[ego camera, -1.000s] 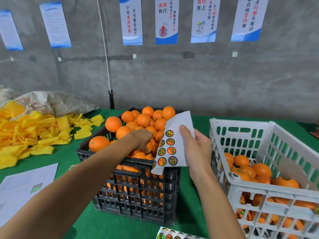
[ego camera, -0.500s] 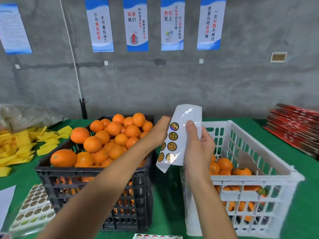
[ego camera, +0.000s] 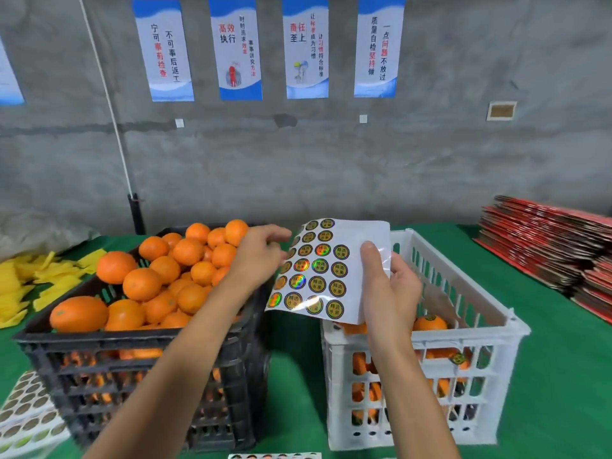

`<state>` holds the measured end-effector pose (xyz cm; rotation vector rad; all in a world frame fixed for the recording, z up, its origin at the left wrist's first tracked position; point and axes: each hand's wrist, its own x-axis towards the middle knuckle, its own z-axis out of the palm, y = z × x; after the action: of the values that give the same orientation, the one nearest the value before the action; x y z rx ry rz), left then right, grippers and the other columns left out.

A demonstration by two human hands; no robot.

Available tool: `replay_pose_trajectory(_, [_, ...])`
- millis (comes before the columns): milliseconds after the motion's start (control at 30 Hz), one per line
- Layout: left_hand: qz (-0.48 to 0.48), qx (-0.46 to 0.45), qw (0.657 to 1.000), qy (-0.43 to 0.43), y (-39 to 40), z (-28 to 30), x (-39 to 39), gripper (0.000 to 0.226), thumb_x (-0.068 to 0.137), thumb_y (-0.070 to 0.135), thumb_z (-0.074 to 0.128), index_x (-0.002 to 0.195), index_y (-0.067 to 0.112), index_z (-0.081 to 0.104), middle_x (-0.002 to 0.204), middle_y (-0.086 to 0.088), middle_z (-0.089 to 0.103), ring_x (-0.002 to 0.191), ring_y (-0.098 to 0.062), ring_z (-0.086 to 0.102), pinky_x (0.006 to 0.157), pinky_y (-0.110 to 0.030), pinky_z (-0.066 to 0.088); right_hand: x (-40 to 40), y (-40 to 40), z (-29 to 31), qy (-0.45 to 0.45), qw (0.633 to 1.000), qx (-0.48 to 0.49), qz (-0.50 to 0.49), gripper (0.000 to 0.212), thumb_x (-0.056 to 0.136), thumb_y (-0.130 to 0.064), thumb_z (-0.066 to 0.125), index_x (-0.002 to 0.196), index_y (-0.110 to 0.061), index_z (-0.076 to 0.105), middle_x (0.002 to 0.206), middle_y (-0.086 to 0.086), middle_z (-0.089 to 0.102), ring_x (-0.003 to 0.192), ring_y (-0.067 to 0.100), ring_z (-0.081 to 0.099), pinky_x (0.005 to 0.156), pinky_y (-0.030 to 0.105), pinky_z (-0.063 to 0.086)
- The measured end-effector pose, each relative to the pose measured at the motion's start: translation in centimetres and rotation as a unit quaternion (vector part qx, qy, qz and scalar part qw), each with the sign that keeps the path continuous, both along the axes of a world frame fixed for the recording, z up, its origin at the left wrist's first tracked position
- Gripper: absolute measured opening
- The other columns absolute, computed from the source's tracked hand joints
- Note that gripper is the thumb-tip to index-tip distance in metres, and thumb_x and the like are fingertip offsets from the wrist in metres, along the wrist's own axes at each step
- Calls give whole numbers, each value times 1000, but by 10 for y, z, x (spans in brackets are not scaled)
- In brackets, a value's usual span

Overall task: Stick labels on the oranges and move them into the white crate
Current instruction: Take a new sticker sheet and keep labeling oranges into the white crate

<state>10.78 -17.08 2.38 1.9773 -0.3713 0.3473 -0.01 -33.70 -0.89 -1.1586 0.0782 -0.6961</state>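
Our right hand [ego camera: 389, 293] grips the white sheet of round holographic labels [ego camera: 323, 273]; our left hand [ego camera: 261, 256], fingers loosely curled, reaches its left edge, nearest the orange fruit [ego camera: 188, 270] piled left.

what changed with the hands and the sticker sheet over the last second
The left hand came up off the oranges in the black crate to the sticker sheet's left edge. The sheet, curled before, now faces the camera. The right hand keeps gripping it. The white crate stayed put.
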Motion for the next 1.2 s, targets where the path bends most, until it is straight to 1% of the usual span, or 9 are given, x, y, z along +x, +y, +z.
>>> replay_pose_trajectory(67, [61,-83,994,-24,25,2,-9,36,100,-11,37,119,0,66,119,-14,68,84,-20,70,78,-31,59,4,7,-2,13,1000,-11,2,15,100,-32,66,94,-21,74,87,0,80,76,23,78,60,42,64])
replay_pose_trajectory(133, [98,-120,981,-118,44,6,-29,26,103,0,47,118,6,68,115,-9,72,92,-16,70,81,-30,59,7,18,-4,21,1000,-19,6,16,99,-34,67,91,-21,73,85,0,80,74,22,78,59,43,64])
replay_pose_trajectory(300, [-33,-67,978,-196,36,-9,-89,13,92,17,76,103,23,80,104,11,75,101,-12,70,83,-17,53,9,56,-3,7,999,-36,26,25,96,-36,70,83,-15,73,75,-1,76,66,14,73,56,31,59])
replay_pose_trajectory(400, [-16,-36,975,-218,37,-21,-97,20,86,22,82,106,21,81,109,13,73,106,-13,69,87,-19,53,6,71,-2,-4,998,-45,38,48,92,-43,74,70,-3,60,59,9,52,55,19,46,50,30,42])
replay_pose_trajectory(500, [17,-39,970,-240,42,-27,-95,24,85,20,83,109,17,80,113,12,73,101,-12,69,87,-20,55,5,78,-1,-14,990,-2,143,25,93,-36,75,83,-13,78,81,11,76,73,21,72,63,29,57])
replay_pose_trajectory(600, [26,-82,976,-199,44,-29,-95,22,88,19,80,110,16,80,109,13,75,95,-12,72,83,-22,58,5,83,-1,3,976,7,217,17,93,-30,74,93,-16,82,97,14,79,91,28,76,78,38,62])
replay_pose_trajectory(733, [-28,-186,977,-96,49,-31,-99,18,92,19,75,110,20,80,106,8,78,100,-14,74,84,-28,61,5,90,0,8,975,8,222,19,93,-31,74,102,-16,80,100,13,79,97,32,76,88,49,61])
replay_pose_trajectory(867, [-52,-242,968,-44,56,-30,-100,13,95,23,72,102,26,82,99,3,80,93,-16,77,73,-22,60,6,93,0,19,972,-6,232,17,95,-32,72,101,-18,80,100,15,78,95,35,76,88,57,60])
replay_pose_trajectory(1200, [-52,-225,973,-14,68,-31,-89,13,97,21,69,95,18,82,90,-3,80,84,-19,77,66,-21,59,11,93,-7,21,969,-65,239,19,99,-37,63,89,-45,78,91,-1,79,85,16,77,64,26,60])
